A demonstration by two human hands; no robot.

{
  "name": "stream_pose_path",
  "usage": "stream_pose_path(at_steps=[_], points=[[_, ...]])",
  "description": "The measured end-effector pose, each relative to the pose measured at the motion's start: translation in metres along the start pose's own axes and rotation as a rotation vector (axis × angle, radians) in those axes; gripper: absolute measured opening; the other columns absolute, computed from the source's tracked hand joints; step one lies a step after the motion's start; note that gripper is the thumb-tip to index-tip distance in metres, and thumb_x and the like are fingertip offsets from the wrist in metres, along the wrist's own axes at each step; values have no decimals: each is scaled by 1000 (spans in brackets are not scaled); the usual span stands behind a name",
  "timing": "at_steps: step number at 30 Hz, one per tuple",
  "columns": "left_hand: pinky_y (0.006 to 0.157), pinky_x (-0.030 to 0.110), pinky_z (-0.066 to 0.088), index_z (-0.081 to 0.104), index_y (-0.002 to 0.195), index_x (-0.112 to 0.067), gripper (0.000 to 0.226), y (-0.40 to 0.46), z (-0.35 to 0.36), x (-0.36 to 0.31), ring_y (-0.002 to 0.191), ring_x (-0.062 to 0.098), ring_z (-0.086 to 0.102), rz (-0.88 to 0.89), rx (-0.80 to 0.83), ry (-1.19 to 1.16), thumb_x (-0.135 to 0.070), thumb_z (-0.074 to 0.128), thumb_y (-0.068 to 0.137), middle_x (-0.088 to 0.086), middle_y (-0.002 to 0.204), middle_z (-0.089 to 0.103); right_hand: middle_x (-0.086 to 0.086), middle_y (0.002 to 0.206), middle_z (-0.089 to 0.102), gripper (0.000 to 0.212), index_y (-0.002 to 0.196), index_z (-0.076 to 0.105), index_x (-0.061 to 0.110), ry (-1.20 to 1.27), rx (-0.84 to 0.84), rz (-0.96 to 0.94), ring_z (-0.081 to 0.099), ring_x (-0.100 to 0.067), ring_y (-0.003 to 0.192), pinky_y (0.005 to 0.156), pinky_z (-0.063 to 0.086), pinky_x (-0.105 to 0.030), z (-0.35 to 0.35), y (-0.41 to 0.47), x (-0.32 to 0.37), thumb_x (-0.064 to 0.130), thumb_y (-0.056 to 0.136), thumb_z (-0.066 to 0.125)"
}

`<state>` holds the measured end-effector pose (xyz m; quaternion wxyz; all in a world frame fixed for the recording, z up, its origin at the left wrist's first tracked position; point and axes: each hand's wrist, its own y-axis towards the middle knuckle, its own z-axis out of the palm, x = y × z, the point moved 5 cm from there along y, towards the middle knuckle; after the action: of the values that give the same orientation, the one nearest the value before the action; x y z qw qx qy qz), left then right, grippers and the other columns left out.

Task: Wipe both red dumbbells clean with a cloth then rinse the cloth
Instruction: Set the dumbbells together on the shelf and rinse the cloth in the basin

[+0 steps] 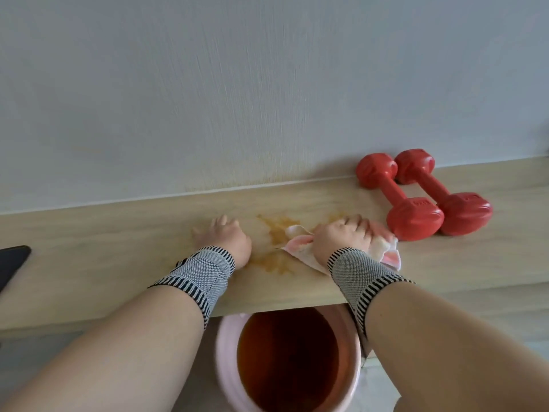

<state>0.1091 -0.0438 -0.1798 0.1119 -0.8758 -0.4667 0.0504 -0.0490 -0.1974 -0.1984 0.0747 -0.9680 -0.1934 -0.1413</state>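
Two red dumbbells lie side by side on the wooden shelf (89,233) at the right, against the wall: the nearer dumbbell (398,197) and the farther dumbbell (445,191). My right hand (344,236) presses a pink and white cloth (386,251) onto the shelf just left of the nearer dumbbell. My left hand (225,239) rests flat on the wood to the left. Between the hands spreads a brownish wet stain (276,230). Both wrists wear grey striped bands.
A pink bucket (225,361) of brown water stands on the floor below the shelf's front edge, between my forearms. A dark flat object (12,263) lies at the shelf's far left. A pale wall rises directly behind the shelf.
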Motion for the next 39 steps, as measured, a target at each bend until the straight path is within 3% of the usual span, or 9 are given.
stream_pose_path(at_steps=[10,13,15,17,19,22,25,29,39], points=[[121,49,13,36,148,-32,54,11,-10,34,140,24,40,-14,-67,-24,-16,35,97,1,153,42,-12,161,5,65,152,7,6,-242,125,-634,1,-27,149,121,3,-43,30,-3,90,42,99,19],[117,45,25,39,147,-31,55,11,-12,40,137,24,44,15,-74,-90,-13,36,96,2,151,45,-8,156,28,59,150,23,13,-198,219,-833,19,-24,146,119,11,-37,35,-39,126,36,97,34],[115,44,30,39,147,-30,54,6,-11,43,134,25,47,19,-96,-114,-13,38,95,2,148,48,-1,133,54,57,142,42,25,2,152,-779,50,-22,125,106,33,-30,18,-45,128,34,86,48],[114,44,31,39,147,-28,55,3,-10,49,134,25,46,13,-114,-144,-14,41,95,2,149,47,1,125,62,47,134,53,29,301,65,-619,59,-23,112,92,40,-27,-11,-39,107,26,87,54],[116,46,28,36,149,-26,56,2,-8,58,141,23,36,4,-126,-146,-15,42,95,0,156,37,-2,134,58,41,133,54,25,204,-5,-548,53,-25,122,99,38,-32,-28,-22,80,20,93,49],[120,54,14,27,153,-28,58,2,-4,71,151,22,8,-58,-101,-136,-26,43,97,-1,164,14,-1,151,35,46,139,48,23,-318,36,-451,18,-26,145,115,16,-49,-30,1,44,27,94,45],[119,58,11,26,152,-28,58,0,1,84,151,26,7,-116,-74,-128,-38,42,97,1,164,13,-8,154,26,65,147,33,11,-203,141,-449,19,-26,143,115,22,-42,-7,-2,39,38,89,48],[118,58,14,30,149,-22,53,4,3,110,147,22,19,-155,-87,-109,-38,32,99,-1,160,25,-17,154,19,84,146,23,2,-267,72,-434,17,-32,142,115,21,-44,16,0,58,57,85,41],[119,54,12,35,147,-23,49,21,-1,174,144,20,27,-218,-139,-188,-22,35,98,-2,156,32,-14,160,10,86,151,20,18,-259,40,-588,6,-31,146,117,12,-45,65,-11,187,70,82,17]])
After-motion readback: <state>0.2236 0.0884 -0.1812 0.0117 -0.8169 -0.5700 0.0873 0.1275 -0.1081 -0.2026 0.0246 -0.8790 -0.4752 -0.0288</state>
